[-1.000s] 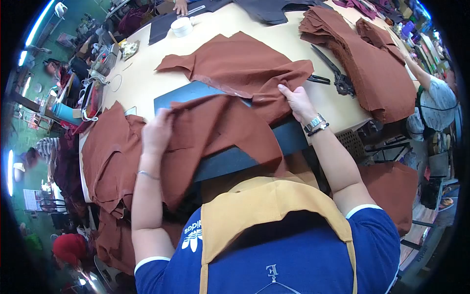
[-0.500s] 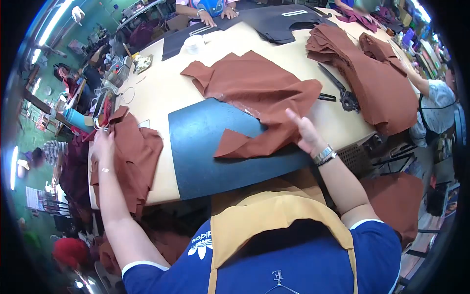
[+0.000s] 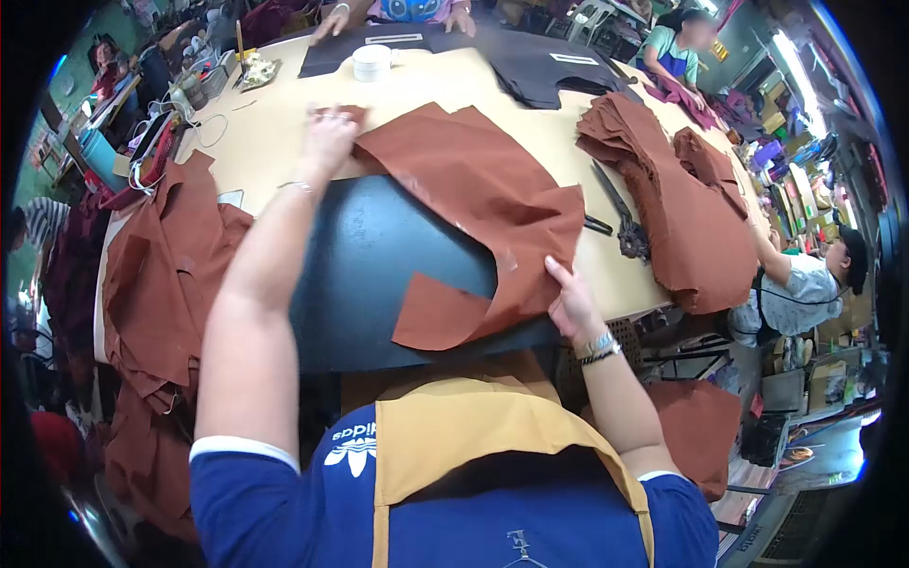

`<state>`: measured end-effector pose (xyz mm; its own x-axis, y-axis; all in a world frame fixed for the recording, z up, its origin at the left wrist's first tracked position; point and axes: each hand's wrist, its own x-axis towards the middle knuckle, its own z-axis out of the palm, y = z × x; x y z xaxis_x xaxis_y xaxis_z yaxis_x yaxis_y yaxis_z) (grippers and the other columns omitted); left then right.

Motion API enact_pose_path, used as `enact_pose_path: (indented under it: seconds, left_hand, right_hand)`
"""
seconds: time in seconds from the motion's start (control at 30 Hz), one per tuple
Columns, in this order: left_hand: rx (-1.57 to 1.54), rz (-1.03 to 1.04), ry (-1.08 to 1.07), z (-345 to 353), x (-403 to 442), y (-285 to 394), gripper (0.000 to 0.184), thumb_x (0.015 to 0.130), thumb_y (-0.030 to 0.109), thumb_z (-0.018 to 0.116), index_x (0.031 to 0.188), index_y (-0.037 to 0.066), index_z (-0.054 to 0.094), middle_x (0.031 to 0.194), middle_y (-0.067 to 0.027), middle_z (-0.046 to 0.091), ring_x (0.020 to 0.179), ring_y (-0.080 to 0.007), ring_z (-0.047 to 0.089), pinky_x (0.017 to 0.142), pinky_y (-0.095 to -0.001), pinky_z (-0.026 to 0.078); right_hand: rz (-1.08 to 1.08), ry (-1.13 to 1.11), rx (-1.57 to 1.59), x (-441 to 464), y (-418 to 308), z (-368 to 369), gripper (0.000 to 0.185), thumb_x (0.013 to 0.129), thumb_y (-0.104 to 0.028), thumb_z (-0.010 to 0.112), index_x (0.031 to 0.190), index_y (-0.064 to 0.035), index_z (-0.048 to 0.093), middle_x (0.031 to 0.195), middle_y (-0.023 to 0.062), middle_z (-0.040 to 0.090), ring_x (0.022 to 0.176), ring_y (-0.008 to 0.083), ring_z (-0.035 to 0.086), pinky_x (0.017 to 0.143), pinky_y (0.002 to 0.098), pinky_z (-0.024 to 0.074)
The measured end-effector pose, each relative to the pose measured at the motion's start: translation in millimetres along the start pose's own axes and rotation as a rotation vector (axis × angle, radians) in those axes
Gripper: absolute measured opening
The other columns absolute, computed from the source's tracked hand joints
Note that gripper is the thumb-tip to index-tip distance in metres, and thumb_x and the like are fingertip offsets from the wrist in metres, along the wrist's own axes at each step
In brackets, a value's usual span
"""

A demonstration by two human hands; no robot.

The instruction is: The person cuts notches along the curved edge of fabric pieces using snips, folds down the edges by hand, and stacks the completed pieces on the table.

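A rust-brown piece of fabric lies across the table, partly over a dark cutting mat. My left hand is closed on the far left corner of this fabric, which shows just beyond the fingers. At its near right edge, my right hand holds the cloth with the thumb on top; the other fingers are partly hidden. Close to the right side of the piece rest a pair of large dark shears and a small black tool.
A thick stack of brown fabric stands on the right. More brown pieces drape over the table's left edge. Dark fabric and a white cup sit at the back. Co-workers stand behind the table and at the right.
My left hand has moved from the brown pile at the left to the far corner of the middle piece and closed on it. My right hand has come onto its near edge.
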<state>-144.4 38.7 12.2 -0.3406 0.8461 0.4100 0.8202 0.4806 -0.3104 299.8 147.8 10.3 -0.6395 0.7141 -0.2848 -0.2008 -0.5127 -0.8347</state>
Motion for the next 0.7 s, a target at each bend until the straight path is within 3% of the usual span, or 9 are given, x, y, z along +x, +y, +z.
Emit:
enact_pose_path:
  seconds: [0.1,0.17,0.23,0.3,0.37,0.47,0.57,0.63,0.7]
  left_hand:
    - [0.051,-0.131,-0.040,-61,-52,-40,0.020,0.080,0.026,0.066,0.090,0.010,0.071,0.103,-0.0083,0.068,0.115,-0.0238,0.058,0.108,-0.0618,0.027]
    - [0.134,-0.212,-0.357,-121,-94,-45,0.023,0.075,0.027,0.070,0.085,0.006,0.071,0.092,-0.0121,0.070,0.097,-0.0272,0.065,0.105,-0.0565,0.030]
    - [0.131,-0.110,-0.538,-141,-146,-48,0.031,0.075,0.032,0.072,0.086,0.003,0.073,0.076,-0.0169,0.068,0.070,-0.0295,0.068,0.078,-0.0423,0.051]
    - [-0.418,0.078,-0.854,-200,-175,-29,0.038,0.075,0.036,0.074,0.091,0.002,0.073,0.073,-0.0159,0.068,0.064,-0.0327,0.067,0.067,-0.0410,0.053]
    - [-0.695,-0.067,-1.097,-236,-167,-1,0.043,0.078,0.040,0.073,0.100,0.003,0.072,0.084,-0.0150,0.071,0.075,-0.0321,0.069,0.075,-0.0387,0.054]
    - [-0.816,-0.107,-0.657,-190,-172,11,0.053,0.085,0.048,0.065,0.123,0.012,0.064,0.123,-0.0189,0.061,0.112,-0.0302,0.061,0.096,-0.0418,0.047]
    - [-0.503,0.059,-0.352,-121,-164,27,0.064,0.089,0.053,0.058,0.142,0.020,0.047,0.148,-0.0182,0.040,0.138,-0.0337,0.037,0.110,-0.0551,0.030]
    - [-0.502,0.023,-0.366,-91,-146,35,0.068,0.090,0.057,0.054,0.146,0.022,0.040,0.154,-0.0152,0.029,0.143,-0.0349,0.024,0.112,-0.0617,0.019]
    - [-0.489,-0.006,-0.339,-64,-125,41,0.071,0.089,0.062,0.050,0.147,0.024,0.039,0.157,-0.0135,0.026,0.146,-0.0341,0.021,0.112,-0.0647,0.015]
  right_hand:
    - [0.011,-0.126,-0.178,39,-9,-2,0.039,0.094,-0.016,0.062,0.128,-0.0017,0.051,0.118,0.0086,0.063,0.108,0.0186,0.061,0.096,0.0355,0.0497]
    - [0.069,-0.130,-0.382,68,-18,3,0.040,0.094,-0.017,0.062,0.128,0.0008,0.051,0.117,0.0098,0.064,0.106,0.0178,0.062,0.092,0.0351,0.0513]
    - [0.092,-0.168,-0.568,92,-29,13,0.039,0.094,-0.019,0.062,0.125,0.0020,0.053,0.115,0.0091,0.065,0.098,0.0164,0.064,0.088,0.0325,0.0523]
    - [0.065,-0.189,-0.529,112,-33,18,0.037,0.095,-0.024,0.061,0.121,0.0010,0.055,0.110,0.0067,0.066,0.095,0.0147,0.065,0.083,0.0310,0.0535]
    - [0.162,-0.195,-0.524,132,-43,16,0.040,0.094,-0.029,0.063,0.122,-0.0012,0.055,0.110,0.0062,0.066,0.096,0.0142,0.065,0.081,0.0304,0.0540]
    - [0.297,-0.272,-0.653,116,-62,16,0.048,0.092,-0.036,0.066,0.126,-0.0052,0.054,0.112,0.0062,0.065,0.097,0.0134,0.065,0.079,0.0305,0.0544]
    - [0.313,-0.430,-0.833,93,-73,3,0.062,0.084,-0.032,0.075,0.135,-0.0085,0.046,0.119,0.0059,0.061,0.100,0.0134,0.063,0.074,0.0331,0.0559]
    - [0.369,-0.494,-0.943,78,-87,-8,0.066,0.082,-0.027,0.077,0.136,-0.0076,0.044,0.118,0.0064,0.060,0.104,0.0148,0.062,0.078,0.0319,0.0550]
    - [0.162,-0.423,-1.041,91,-93,-52,0.052,0.085,-0.025,0.075,0.129,-0.0066,0.053,0.109,0.0053,0.062,0.094,0.0128,0.059,0.070,0.0290,0.0523]
